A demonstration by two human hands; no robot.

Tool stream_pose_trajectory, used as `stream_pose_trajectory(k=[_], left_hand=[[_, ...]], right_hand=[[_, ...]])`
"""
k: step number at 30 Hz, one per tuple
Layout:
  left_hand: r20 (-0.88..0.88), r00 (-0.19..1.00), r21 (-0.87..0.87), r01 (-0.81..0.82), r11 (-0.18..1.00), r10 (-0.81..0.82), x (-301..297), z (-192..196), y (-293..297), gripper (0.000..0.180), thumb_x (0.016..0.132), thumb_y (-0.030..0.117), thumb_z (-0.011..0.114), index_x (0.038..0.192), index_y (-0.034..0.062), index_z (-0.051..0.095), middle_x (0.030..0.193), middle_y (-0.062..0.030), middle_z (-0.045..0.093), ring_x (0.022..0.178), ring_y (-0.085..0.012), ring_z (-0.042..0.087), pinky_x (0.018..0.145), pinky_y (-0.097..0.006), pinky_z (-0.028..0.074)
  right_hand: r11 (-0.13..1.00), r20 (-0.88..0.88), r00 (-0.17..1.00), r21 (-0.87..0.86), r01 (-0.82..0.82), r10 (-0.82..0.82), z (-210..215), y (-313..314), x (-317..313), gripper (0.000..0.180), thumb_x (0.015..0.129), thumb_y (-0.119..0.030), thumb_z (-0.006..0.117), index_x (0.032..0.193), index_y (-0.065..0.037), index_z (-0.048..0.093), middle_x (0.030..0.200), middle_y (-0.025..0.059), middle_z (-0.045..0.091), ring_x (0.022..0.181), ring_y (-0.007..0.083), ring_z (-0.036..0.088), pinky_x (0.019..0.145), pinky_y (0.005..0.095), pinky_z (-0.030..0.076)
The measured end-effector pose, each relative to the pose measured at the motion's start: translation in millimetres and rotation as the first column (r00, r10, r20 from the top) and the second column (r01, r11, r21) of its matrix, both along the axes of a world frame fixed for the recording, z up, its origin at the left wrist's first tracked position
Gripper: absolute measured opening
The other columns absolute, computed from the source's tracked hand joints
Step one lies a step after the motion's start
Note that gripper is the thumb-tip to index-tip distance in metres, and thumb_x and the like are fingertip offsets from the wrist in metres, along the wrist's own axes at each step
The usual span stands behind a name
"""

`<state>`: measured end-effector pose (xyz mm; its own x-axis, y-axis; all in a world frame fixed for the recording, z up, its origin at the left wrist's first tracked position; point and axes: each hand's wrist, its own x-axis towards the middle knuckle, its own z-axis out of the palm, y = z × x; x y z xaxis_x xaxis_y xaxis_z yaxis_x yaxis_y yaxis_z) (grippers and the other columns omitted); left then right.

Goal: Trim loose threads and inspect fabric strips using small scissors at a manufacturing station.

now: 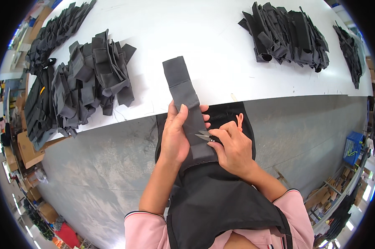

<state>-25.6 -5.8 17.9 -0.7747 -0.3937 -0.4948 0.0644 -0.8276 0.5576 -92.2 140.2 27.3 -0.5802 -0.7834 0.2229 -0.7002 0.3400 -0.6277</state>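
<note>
A long strip of dark grey fabric (183,92) runs from above my lap up over the table's near edge. My left hand (173,135) is closed around its middle, thumb on top and fingertips showing past the right side. In my right hand (236,151) is a pair of thread snips (202,136), gripped between thumb and fingers. Their pointed blades lie over the lower part of the strip, a little apart at the tips. An orange cord loop (239,120) sticks up behind my right hand.
The white table (166,29) carries a pile of similar dark strips (100,62) at left and another pile (289,37) at right. Loose thread bits lie on it. A black apron (233,207) covers my front. A blue basket (352,149) stands at far right, cardboard boxes (29,153) at left.
</note>
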Motion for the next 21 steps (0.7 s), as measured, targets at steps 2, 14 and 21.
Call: stream_pose_trajectory(k=[2,14,21], left_hand=[[0.009,1.000,-0.024,0.004,1.000,-0.004,0.8,0.1,1.3,0.028,0.098,0.026,0.044,0.120,0.0099,0.040,0.107,-0.0174,0.060,0.090,-0.0226,0.062,0.076,-0.038,0.054],[0.024,0.996,0.047,0.079,0.996,-0.080,0.6,3.4,0.5,0.030,0.098,0.028,0.042,0.120,0.0073,0.039,0.106,-0.0183,0.061,0.086,-0.0224,0.063,0.074,-0.037,0.055],[0.013,0.990,0.011,0.138,0.990,-0.138,4.5,-7.9,-2.1,0.034,0.099,0.033,0.040,0.121,0.0067,0.040,0.108,-0.0179,0.060,0.086,-0.0211,0.062,0.073,-0.035,0.055]], right_hand=[[0.997,0.011,0.997,-0.013,-0.072,0.072,0.6,-1.0,-2.9,0.029,0.066,-0.010,0.073,0.092,-0.007,0.060,0.080,0.0034,0.048,0.057,0.0182,0.050,0.051,0.0299,0.039],[0.981,-0.072,0.994,-0.170,-0.087,0.076,-4.1,6.2,-0.3,0.030,0.062,-0.002,0.074,0.090,-0.005,0.065,0.070,0.0053,0.050,0.056,0.0213,0.050,0.051,0.0308,0.042],[0.969,0.382,0.923,-0.207,0.135,-0.047,0.3,9.4,-10.2,0.025,0.070,0.001,0.071,0.093,-0.005,0.063,0.077,0.0061,0.050,0.059,0.0167,0.051,0.053,0.0290,0.044]])
